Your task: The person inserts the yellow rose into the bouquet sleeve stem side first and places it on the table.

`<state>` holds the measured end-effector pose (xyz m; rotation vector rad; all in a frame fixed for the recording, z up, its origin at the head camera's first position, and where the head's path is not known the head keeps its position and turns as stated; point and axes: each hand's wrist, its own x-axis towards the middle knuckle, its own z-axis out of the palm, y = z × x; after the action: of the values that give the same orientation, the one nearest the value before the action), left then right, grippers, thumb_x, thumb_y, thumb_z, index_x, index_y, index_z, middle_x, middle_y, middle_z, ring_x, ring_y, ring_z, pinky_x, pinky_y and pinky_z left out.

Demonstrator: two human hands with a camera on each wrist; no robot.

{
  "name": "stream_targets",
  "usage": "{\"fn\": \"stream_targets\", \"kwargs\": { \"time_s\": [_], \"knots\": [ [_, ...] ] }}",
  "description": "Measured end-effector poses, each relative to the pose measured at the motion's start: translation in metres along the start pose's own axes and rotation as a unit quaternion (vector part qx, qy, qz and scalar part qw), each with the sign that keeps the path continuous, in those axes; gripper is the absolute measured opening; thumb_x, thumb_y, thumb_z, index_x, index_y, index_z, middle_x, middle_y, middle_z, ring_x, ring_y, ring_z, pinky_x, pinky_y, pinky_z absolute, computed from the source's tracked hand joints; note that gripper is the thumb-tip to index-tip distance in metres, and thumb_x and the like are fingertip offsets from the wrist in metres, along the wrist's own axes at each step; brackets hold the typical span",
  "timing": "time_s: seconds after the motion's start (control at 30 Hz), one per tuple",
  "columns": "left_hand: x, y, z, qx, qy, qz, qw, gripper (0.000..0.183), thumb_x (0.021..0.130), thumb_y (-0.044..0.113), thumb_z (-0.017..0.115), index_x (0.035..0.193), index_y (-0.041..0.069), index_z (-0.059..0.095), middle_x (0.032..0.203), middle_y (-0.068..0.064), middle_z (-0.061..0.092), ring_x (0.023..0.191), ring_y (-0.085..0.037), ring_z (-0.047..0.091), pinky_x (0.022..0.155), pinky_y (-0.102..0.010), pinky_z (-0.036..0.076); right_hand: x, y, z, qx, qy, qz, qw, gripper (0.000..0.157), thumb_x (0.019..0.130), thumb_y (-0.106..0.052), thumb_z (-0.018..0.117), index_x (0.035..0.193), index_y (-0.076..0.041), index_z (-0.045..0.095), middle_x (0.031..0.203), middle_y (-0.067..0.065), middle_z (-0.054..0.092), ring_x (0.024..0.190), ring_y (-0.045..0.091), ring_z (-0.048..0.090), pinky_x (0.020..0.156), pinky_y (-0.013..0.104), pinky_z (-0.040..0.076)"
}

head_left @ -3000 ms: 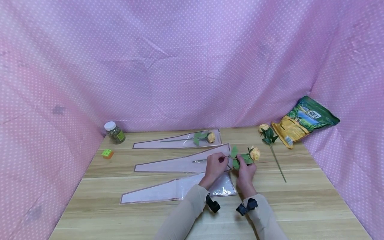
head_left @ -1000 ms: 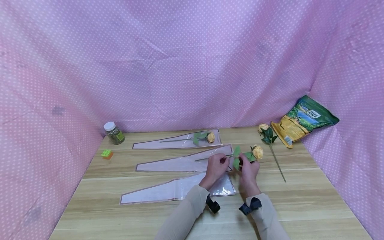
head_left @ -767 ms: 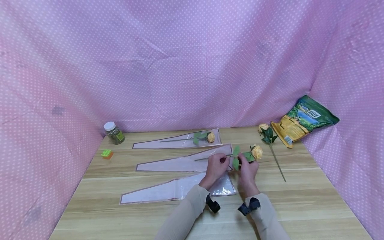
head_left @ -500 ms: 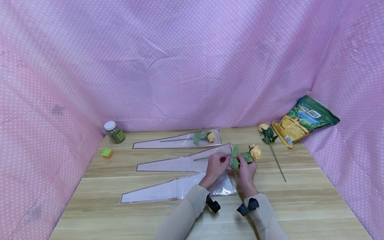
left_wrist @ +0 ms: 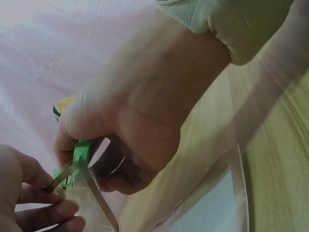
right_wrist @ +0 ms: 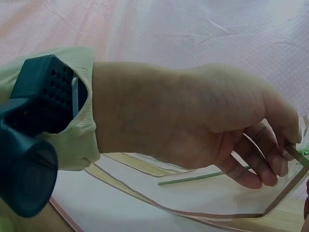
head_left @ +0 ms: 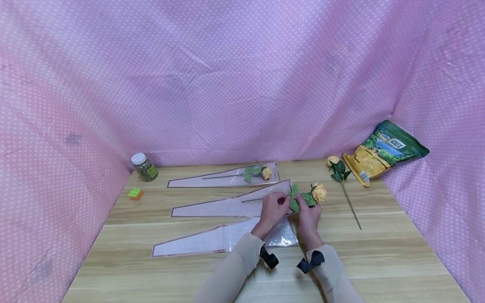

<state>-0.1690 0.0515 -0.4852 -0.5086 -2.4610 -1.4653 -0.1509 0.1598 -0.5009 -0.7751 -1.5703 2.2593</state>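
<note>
The left hand pinches the brown-bordered open edge of the middle clear flower sleeve. In the left wrist view its fingertips grip that edge. The right hand holds a yellow artificial rose by the stem near its green leaves. Its lower stem lies inside the sleeve, while the bloom stays outside, to the right. The right wrist view shows the left hand at the sleeve's edge and the green stem within. In the left wrist view, the right hand partly hides the bloom.
A sleeve with a rose inside lies behind. Another sleeve lies in front, partly under the left arm. At right are a loose rose and a green-yellow bag; at left, a jar and small blocks.
Over the last second the right hand and the rose have shifted left, and the stem's tip reaches slightly further left in the sleeve. The left hand stays nearly in place.
</note>
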Motion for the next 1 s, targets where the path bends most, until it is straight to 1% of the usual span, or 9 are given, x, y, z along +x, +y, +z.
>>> {"fn": "stream_targets", "kwargs": {
  "time_s": [0.1,0.2,0.33,0.5,0.67,0.77,0.87,0.93,1.0],
  "knots": [
    [-0.0002,0.0006,-0.0002,0.003,0.004,0.002,1.0,0.01,0.085,0.006,0.069,0.081,0.002,0.076,0.073,-0.009,0.074,0.062,-0.005,0.057,0.061,-0.012,0.045,0.0007,0.0014,0.001,0.006,-0.001,0.001,1.0,0.048,0.092,-0.019,0.071,0.13,0.001,0.052,0.099,-0.011,0.065,0.092,0.002,0.065,0.087,0.019,0.055],
    [-0.0002,0.0012,-0.0006,0.006,0.007,0.008,0.9999,0.009,0.085,0.006,0.069,0.08,0.002,0.076,0.073,-0.009,0.073,0.063,-0.005,0.057,0.061,-0.012,0.045,0.0005,0.0026,0.0016,0.014,0.0,-0.002,1.0,0.039,0.091,-0.016,0.071,0.123,0.0,0.055,0.093,-0.012,0.065,0.088,0.001,0.065,0.083,0.017,0.056],
    [-0.0003,0.0026,-0.0012,0.005,0.01,0.017,0.9998,0.01,0.085,0.005,0.069,0.08,0.002,0.076,0.073,-0.01,0.073,0.063,-0.006,0.057,0.061,-0.012,0.044,-0.0004,0.0038,0.002,0.014,0.0,-0.009,1.0,0.027,0.091,-0.015,0.071,0.112,-0.005,0.058,0.088,-0.014,0.065,0.083,0.0,0.064,0.079,0.016,0.055],
    [-0.0005,0.0039,-0.0011,0.007,0.009,0.023,0.9997,0.01,0.085,0.005,0.068,0.079,0.001,0.076,0.072,-0.011,0.072,0.062,-0.006,0.055,0.06,-0.011,0.043,-0.0015,0.0036,0.0031,0.011,0.001,-0.008,1.0,0.023,0.091,-0.016,0.072,0.108,-0.008,0.059,0.086,-0.014,0.064,0.081,0.0,0.064,0.077,0.017,0.056],
    [-0.0007,0.0035,-0.0006,0.005,0.003,0.024,0.9997,0.011,0.085,0.005,0.068,0.078,0.001,0.075,0.071,-0.011,0.071,0.061,-0.005,0.053,0.059,-0.011,0.042,-0.0023,0.003,0.0044,0.018,0.006,-0.009,1.0,0.02,0.092,-0.014,0.07,0.107,-0.008,0.059,0.084,-0.015,0.064,0.079,0.0,0.064,0.074,0.016,0.055],
    [-0.0008,0.0025,-0.0006,0.007,-0.011,0.015,0.9998,0.011,0.086,0.006,0.068,0.08,0.002,0.076,0.072,-0.01,0.072,0.062,-0.003,0.054,0.06,-0.011,0.043,-0.0021,0.0032,0.0041,0.016,0.006,-0.007,1.0,0.024,0.092,-0.014,0.069,0.112,-0.005,0.058,0.086,-0.015,0.064,0.081,-0.001,0.064,0.075,0.016,0.055],
    [-0.0005,0.0017,-0.0016,0.007,-0.034,0.001,0.9994,0.011,0.089,0.009,0.068,0.085,0.003,0.076,0.076,-0.009,0.073,0.064,-0.001,0.055,0.061,-0.011,0.045,-0.0006,0.0042,0.0029,0.012,0.005,-0.001,1.0,0.034,0.092,-0.015,0.07,0.12,0.0,0.056,0.088,-0.015,0.064,0.084,-0.001,0.064,0.078,0.016,0.056],
    [0.0,0.0013,-0.0026,0.004,-0.049,-0.005,0.9988,0.011,0.089,0.011,0.068,0.088,0.004,0.076,0.079,-0.008,0.074,0.067,-0.001,0.057,0.063,-0.012,0.047,0.0004,0.0044,0.0021,0.006,0.008,-0.001,1.0,0.041,0.091,-0.016,0.071,0.124,0.002,0.055,0.09,-0.014,0.064,0.085,0.0,0.064,0.079,0.016,0.055],
    [0.0008,0.0013,-0.004,-0.001,-0.058,-0.008,0.9983,0.011,0.09,0.012,0.068,0.09,0.005,0.076,0.082,-0.008,0.075,0.069,-0.002,0.059,0.065,-0.012,0.048,0.0013,0.0043,0.0011,0.001,0.011,0.002,1.0,0.044,0.091,-0.017,0.071,0.127,0.002,0.054,0.093,-0.013,0.064,0.088,0.0,0.064,0.081,0.016,0.055]
  ]
}}
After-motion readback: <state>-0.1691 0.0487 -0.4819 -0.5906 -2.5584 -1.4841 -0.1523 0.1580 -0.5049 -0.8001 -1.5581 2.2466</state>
